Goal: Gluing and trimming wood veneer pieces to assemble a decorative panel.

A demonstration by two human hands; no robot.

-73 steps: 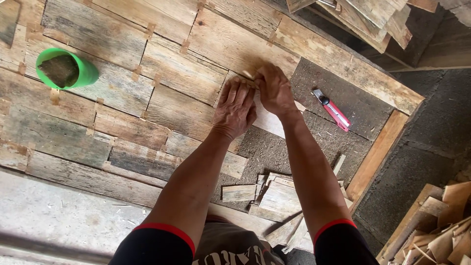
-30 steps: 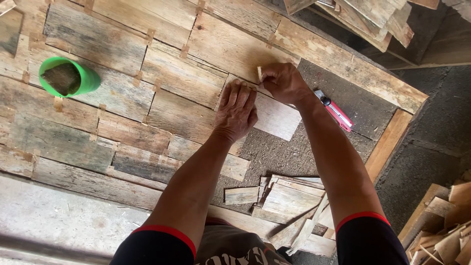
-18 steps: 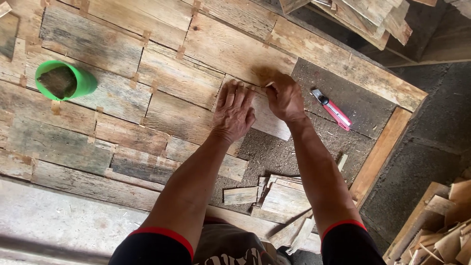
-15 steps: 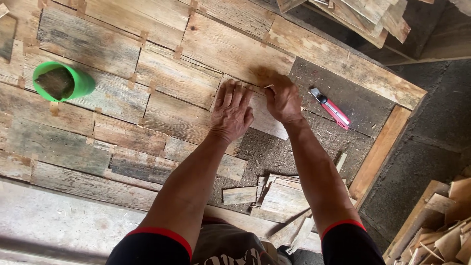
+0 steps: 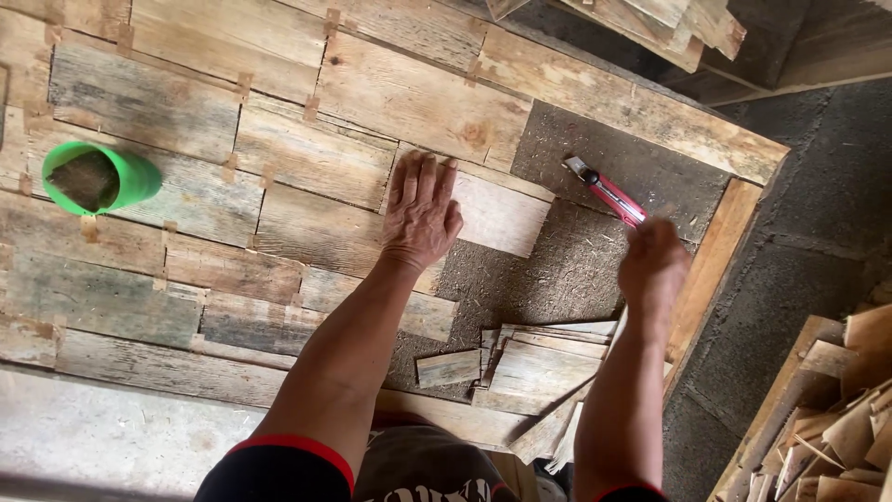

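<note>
A: What has changed in the last moment?

B: The right hand has left the pale board piece and pulled back toward the red utility knife. It now hangs just below the knife's handle end, blurred, so I cannot tell whether its grip is spread or curled, nor whether it touches the knife.

A: And the other hand?

B: The left hand stays flat, fingers spread, pressing where the pale piece meets the weathered planks. The piece lies under and to the right of that palm, against the plank above, on the dark board.

A: What does that suggest?

B: The piece seems seated; I judge cutting or trimming comes next. Loose offcuts lie nearer the body; a green cup stands well off to the left.
</note>
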